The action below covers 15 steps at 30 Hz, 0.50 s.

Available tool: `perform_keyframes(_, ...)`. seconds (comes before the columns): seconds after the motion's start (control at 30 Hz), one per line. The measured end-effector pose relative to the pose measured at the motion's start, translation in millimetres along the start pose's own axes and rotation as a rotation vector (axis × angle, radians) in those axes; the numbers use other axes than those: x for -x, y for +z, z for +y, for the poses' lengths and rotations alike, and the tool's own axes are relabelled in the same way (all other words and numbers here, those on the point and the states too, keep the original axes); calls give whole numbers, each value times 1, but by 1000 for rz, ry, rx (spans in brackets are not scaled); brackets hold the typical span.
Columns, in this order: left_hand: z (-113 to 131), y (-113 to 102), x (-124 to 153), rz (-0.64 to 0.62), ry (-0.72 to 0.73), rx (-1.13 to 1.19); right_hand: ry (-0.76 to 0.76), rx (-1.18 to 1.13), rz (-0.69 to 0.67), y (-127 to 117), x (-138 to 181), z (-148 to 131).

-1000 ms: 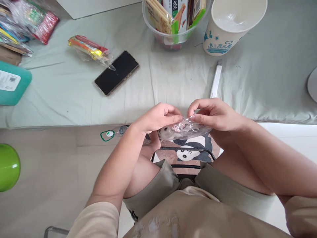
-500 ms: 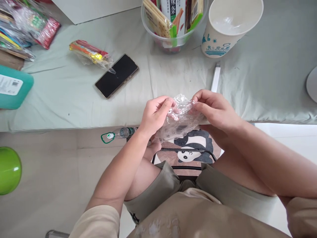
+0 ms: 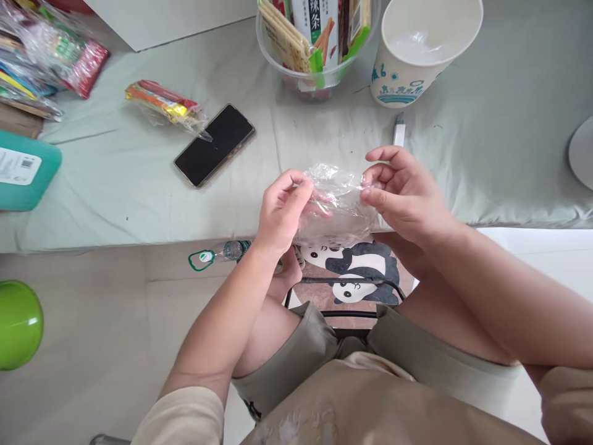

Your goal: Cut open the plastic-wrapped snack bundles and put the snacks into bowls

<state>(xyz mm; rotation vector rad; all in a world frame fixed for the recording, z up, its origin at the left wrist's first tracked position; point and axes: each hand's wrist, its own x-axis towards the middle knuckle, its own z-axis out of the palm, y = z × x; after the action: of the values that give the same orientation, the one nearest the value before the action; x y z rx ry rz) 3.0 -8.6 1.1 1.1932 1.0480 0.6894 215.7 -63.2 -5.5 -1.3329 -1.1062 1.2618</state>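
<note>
Above my lap: one crumpled clear plastic wrapper (image 3: 336, 207).
My left hand (image 3: 278, 213) and right hand (image 3: 407, 198) each pinched one end, fingertips closed on it.

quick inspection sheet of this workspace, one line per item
surface: table under a creased pale green cloth with a few dark specks
job's things: clear wrapper, crumpled, held over the table edge
clutter: phone, snack packet, packet pile, teal box, snack tub, paper cup, white stick
grips: left hand and right hand each pinch one side of the wrapper
cables: black cable across the panda stool
surroundings: bottle and green ball on the floor
</note>
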Motion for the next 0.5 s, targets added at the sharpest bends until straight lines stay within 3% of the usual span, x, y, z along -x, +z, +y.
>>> perform_keyframes(0.23,0,-4,-3,-127,-39,-34,28,-22,-44,-1,1,1)
perform_keyframes(0.33,-1,-2,-2,-51,7,-105,54,-37,-87,1,3,-1)
perform_keyframes(0.5,-5,-2,0,85,89,-158,24,45,-38,0,3,-3)
